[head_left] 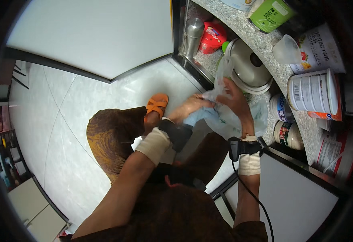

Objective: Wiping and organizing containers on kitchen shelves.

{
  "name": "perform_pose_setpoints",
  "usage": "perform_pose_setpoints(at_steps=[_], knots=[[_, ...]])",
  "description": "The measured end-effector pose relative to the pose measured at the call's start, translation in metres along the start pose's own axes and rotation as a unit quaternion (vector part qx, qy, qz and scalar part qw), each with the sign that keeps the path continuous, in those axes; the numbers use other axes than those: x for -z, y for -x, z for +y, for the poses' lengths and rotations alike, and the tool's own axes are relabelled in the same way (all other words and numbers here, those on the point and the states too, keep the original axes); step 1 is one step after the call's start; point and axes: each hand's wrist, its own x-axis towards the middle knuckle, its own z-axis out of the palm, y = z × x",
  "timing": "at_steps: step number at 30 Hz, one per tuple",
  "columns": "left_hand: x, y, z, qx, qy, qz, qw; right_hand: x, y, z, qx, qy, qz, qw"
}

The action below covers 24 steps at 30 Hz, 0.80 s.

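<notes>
A thin translucent plastic bag (pixel 237 121) with green print spreads across the front of an open cabinet, its gathered upper part (pixel 224 71) rising beside a lidded pot (pixel 249 65). My right hand (pixel 235 98) grips the bag between thumb and fingers. To its left, my left hand (pixel 186 106) is slightly blurred and closes over a bunched light-blue cloth (pixel 203 114), its fingertips against the bag. Part of the cloth is hidden under that hand. The pot has a domed lid with a dark knob and stands on the speckled cabinet shelf, just beyond my right hand.
A steel flask (pixel 193 36) and a red tub (pixel 212 37) share the shelf with jars (pixel 288 135). Tins (pixel 312 90) and a plastic cup (pixel 286 50) crowd the stone counter (pixel 280 68) above. Cabinet doors stand open at upper left (pixel 95 33) and lower right (pixel 285 187).
</notes>
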Motion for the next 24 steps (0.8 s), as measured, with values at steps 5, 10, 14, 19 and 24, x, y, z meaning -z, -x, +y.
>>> perform_pose_setpoints(at_steps=[5,10,14,19,24], knots=[[0.018,0.006,0.023,-0.073,0.138,-0.052,0.986,-0.009,0.014,0.000,-0.117,0.203,-0.192,0.953],[0.031,0.001,0.033,-0.141,0.223,0.069,0.962,-0.008,0.013,0.015,-0.149,0.258,-0.161,0.941],[0.049,0.003,0.002,-0.088,0.221,0.084,0.968,0.011,0.005,0.018,-0.134,-0.065,0.107,0.983],[0.000,0.010,-0.014,-0.099,0.045,0.046,0.993,0.001,-0.034,-0.007,-0.078,-0.054,0.042,0.995],[0.011,0.000,-0.006,-0.086,0.248,0.124,0.957,-0.001,-0.029,-0.023,-0.065,0.017,0.132,0.989]])
